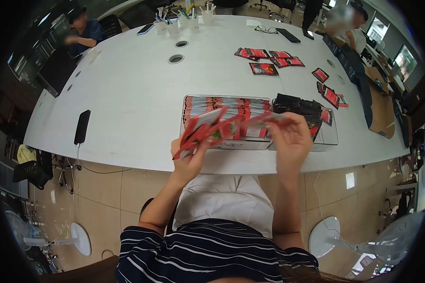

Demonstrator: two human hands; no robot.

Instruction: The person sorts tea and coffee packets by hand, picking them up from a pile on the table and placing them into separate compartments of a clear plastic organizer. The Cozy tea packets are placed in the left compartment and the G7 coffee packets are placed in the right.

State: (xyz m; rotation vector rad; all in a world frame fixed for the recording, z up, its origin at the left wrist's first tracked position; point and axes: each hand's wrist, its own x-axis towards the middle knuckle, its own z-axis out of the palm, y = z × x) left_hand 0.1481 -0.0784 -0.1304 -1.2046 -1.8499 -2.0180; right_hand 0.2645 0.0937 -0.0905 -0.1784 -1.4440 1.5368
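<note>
Several red packets point(199, 133) are fanned out in my left hand point(189, 158), above the front left of a clear box point(182, 123) filled with rows of red and white packets. My right hand point(292, 141) pinches one more red packet point(273, 119), blurred by motion, over the middle of the boxes. Beside the first box, on the right, a second clear box point(336, 129) holds black packets point(297, 107) and a few red ones. My hands partly cover both boxes.
Loose red packets point(263, 69) lie on the white table point(127, 85) beyond the boxes and to the right. A phone point(82, 126) on a cable lies left. Pen cups point(189, 21), glasses point(266, 29) and a cardboard box point(378, 101) stand farther off. Two people sit across.
</note>
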